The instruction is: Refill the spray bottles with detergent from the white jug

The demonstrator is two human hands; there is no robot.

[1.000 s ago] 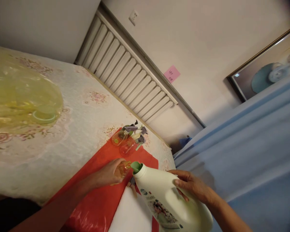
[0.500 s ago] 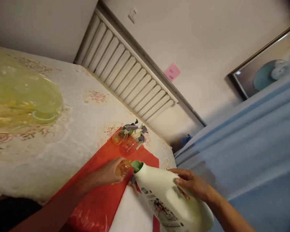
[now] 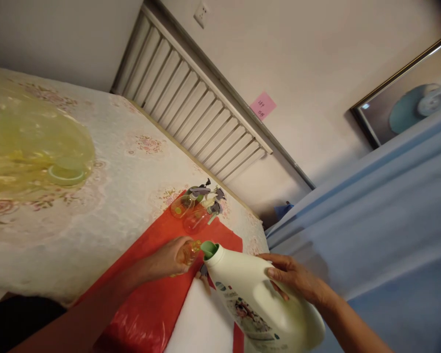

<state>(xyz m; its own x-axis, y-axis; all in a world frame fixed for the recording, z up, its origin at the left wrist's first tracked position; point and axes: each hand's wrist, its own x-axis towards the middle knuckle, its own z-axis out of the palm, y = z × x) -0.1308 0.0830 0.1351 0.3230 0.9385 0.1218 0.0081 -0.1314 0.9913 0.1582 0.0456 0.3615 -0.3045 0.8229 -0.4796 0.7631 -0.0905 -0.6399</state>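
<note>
My right hand [image 3: 296,282] grips a large pale green jug [image 3: 257,304] by its handle side, tilted so its green spout [image 3: 208,249] points at a small amber bottle [image 3: 188,253]. My left hand [image 3: 165,260] is wrapped around that small open bottle, which stands on a red plastic sheet [image 3: 158,304]. The spout sits right beside the bottle's mouth; no liquid stream is visible. Two more small amber spray bottles [image 3: 193,211] with grey trigger heads lie on the far end of the red sheet.
A white pad [image 3: 202,323] lies under the jug. A big yellowish translucent container [image 3: 33,147] stands at the left on the floral tablecloth [image 3: 125,176]. A white radiator [image 3: 198,108], a pink note [image 3: 262,105] and a blue cloth [image 3: 371,206] are behind and to the right.
The view has shifted slightly; both hands, the jug and the small bottle hold nearly the same pose, with the jug's base a little lower.
</note>
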